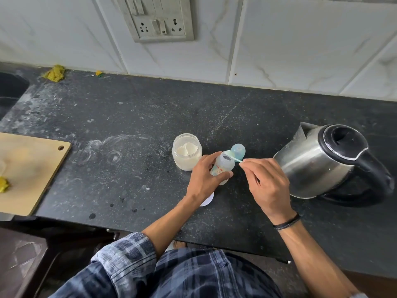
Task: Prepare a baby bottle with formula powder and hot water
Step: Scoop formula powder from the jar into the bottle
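Note:
A small clear baby bottle (223,165) stands open on the dark counter (129,125), and my left hand (205,179) grips its body. My right hand (265,182) pinches the handle of a pale green scoop (233,157), whose bowl lies over the bottle's mouth. Just left of the bottle stands an open jar of formula powder (187,154). The bottle's blue-green cap (238,151) sits right behind the bottle. A steel electric kettle (326,160) with a black handle and lid stands at the right.
A white round lid (207,201) lies on the counter, partly hidden under my left wrist. A wooden cutting board (28,168) lies at the left edge, a sink (10,89) at far left. Yellow scraps (54,73) lie by the tiled wall.

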The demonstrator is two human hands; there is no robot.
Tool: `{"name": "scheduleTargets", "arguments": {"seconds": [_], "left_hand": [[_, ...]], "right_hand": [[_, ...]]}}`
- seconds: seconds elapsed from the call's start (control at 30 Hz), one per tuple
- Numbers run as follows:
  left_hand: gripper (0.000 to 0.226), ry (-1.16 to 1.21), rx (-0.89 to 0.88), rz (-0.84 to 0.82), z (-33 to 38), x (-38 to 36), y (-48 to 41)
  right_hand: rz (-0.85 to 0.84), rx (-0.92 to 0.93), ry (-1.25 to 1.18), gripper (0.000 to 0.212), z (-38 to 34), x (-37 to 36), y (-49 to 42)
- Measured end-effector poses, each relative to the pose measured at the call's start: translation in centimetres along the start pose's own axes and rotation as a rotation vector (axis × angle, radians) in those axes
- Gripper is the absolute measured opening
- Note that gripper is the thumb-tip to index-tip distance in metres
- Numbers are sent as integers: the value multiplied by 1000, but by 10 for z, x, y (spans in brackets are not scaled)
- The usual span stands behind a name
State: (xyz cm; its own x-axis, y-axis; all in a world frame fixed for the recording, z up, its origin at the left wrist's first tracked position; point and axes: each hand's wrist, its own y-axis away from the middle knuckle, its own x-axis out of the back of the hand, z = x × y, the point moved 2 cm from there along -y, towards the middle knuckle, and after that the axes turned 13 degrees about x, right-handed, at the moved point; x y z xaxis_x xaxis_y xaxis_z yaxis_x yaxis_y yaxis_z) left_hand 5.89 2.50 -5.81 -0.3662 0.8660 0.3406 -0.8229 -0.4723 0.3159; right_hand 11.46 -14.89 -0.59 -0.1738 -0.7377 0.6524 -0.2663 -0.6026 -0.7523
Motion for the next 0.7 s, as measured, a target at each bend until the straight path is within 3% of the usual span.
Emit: {"name": "scheduleTargets", "arguments": {"seconds": [0.2, 0.5, 0.7], "left_hand": [[62, -15, 0, -4, 1, 0, -1], [61, -27, 4, -3, -1, 1, -1], [61, -34, -4, -9, -1, 0, 1]], "right_hand": [[1, 17, 14, 9, 2, -4, 5], [135, -68, -24, 10, 0, 4, 5], [56, -46, -29, 8, 2, -5, 13]]}}
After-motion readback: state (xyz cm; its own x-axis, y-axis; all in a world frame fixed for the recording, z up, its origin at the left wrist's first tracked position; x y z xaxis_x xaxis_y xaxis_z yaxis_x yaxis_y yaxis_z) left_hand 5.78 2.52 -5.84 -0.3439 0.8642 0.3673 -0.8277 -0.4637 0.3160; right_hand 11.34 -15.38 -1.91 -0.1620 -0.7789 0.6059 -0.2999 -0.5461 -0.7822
